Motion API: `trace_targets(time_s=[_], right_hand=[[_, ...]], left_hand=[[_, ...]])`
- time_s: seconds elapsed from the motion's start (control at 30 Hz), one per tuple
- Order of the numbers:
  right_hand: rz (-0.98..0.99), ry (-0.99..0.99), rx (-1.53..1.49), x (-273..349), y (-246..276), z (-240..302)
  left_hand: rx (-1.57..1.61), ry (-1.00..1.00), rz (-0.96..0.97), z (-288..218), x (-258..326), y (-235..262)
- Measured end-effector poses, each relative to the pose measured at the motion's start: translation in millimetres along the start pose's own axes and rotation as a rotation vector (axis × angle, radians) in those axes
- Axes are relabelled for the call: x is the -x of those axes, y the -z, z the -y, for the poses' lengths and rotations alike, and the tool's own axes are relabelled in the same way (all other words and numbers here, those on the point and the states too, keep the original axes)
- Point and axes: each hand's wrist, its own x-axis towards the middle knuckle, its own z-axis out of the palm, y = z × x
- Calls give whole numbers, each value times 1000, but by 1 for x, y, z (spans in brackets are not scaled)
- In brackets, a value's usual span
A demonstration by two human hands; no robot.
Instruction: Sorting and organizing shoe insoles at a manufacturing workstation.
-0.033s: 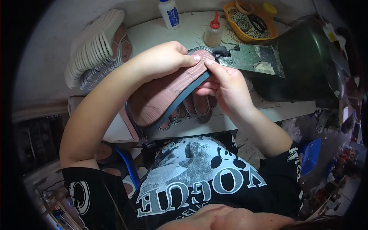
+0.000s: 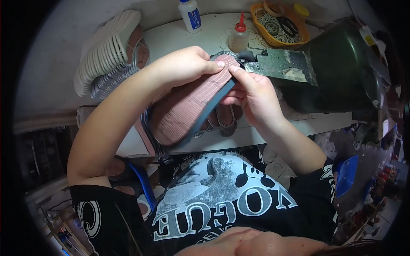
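Note:
A pink ribbed shoe sole (image 2: 188, 111) with a dark blue-grey rim is held tilted over the white bench (image 2: 265, 132). My left hand (image 2: 183, 66) lies over its upper end, thumb pressing on the toe. My right hand (image 2: 252, 96) grips the sole's right edge, fingertips pinching the dark rim near the toe. The toe end sits close to the front of a dark green machine (image 2: 341, 72). Other brownish soles (image 2: 226, 121) lie on the bench, partly hidden under the held one.
A stack of white soles (image 2: 106, 51) leans at the back left. A white bottle (image 2: 190, 15), a red-tipped glue bottle (image 2: 238, 36) and a yellow tray of rubber bands (image 2: 277, 21) stand at the back. A blue object (image 2: 346, 175) hangs low on the right.

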Motion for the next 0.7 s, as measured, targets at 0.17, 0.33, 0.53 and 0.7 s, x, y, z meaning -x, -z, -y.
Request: trace_targets(time_s=[0.17, 0.33, 0.53, 0.7], right_hand=[[-12, 30, 10, 3, 2, 4], [81, -153, 179, 49, 11, 9], [142, -204, 120, 82, 17, -17], [65, -116, 45, 63, 2, -20]], left_hand=[[234, 70, 101, -7, 8, -7], [249, 132, 86, -10, 12, -10], [114, 60, 73, 4, -11, 11], [-40, -4, -111, 12, -33, 22]])
